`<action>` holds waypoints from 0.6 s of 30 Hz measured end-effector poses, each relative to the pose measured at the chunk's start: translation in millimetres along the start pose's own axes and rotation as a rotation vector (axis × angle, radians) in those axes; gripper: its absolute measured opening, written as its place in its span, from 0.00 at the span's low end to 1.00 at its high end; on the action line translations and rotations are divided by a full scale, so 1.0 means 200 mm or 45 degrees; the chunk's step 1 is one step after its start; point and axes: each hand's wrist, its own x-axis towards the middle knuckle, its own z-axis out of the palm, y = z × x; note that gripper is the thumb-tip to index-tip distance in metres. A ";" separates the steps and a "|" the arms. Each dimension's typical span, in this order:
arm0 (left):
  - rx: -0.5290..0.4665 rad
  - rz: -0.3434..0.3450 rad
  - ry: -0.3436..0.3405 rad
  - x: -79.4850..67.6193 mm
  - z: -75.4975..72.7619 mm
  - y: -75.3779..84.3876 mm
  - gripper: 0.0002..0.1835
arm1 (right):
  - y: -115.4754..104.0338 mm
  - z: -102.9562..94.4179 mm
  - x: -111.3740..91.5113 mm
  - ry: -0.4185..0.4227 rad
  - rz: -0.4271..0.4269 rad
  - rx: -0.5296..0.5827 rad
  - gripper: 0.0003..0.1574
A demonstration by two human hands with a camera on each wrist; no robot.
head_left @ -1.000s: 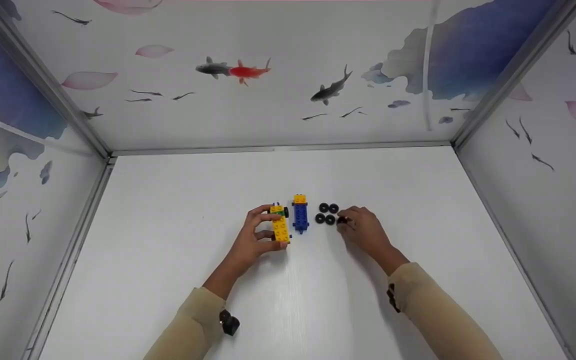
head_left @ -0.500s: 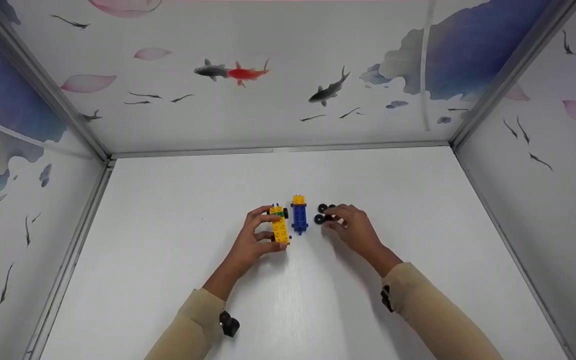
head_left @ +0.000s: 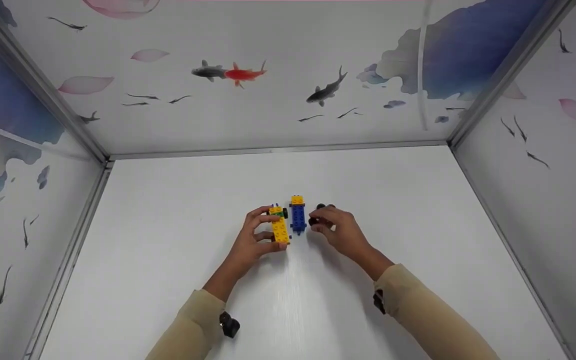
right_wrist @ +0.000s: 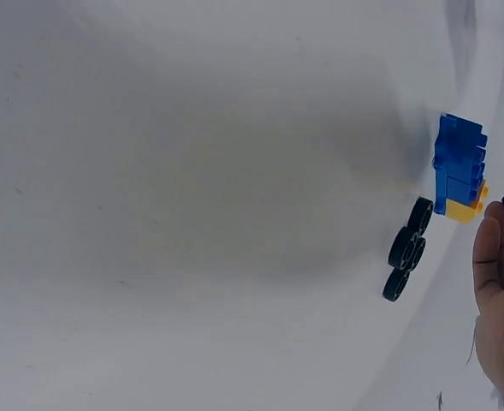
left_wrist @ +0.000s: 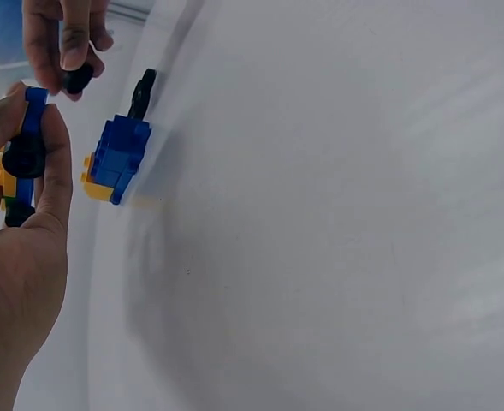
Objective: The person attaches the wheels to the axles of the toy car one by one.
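My left hand (head_left: 253,242) grips a toy brick car (head_left: 280,231), yellow on top with a green piece and black wheels. Its blue underside (left_wrist: 35,111) shows in the left wrist view. To its right, a blue toy car base (head_left: 298,218) with a yellow brick at its far end lies on the table, bare of wheels. My right hand (head_left: 343,234) pinches a black wheel (left_wrist: 78,79) above the table, just right of that base. Several loose black wheels (right_wrist: 402,247) lie close together beside the base, partly hidden by the right hand in the head view.
The white table (head_left: 193,190) is bounded by printed panels (head_left: 278,115) at the back and both sides, with metal strips along the edges. A small black device (head_left: 229,325) sits at the left sleeve cuff.
My right hand has lifted a black wheel and moved left over the other loose wheels toward the held car. The left hand keeps its grip on the car, almost still.
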 end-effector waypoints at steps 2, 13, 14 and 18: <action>-0.005 0.005 0.000 0.00 0.00 0.00 0.33 | -0.01 0.01 0.00 -0.008 -0.019 0.008 0.21; -0.013 0.031 -0.020 0.00 0.00 0.01 0.33 | -0.08 0.06 -0.01 -0.123 -0.080 0.121 0.24; -0.015 0.032 -0.022 0.00 0.00 0.01 0.33 | -0.09 0.07 -0.01 -0.132 -0.080 0.130 0.25; -0.014 0.047 -0.027 0.01 0.00 0.01 0.33 | -0.11 0.08 -0.01 -0.158 -0.075 0.146 0.25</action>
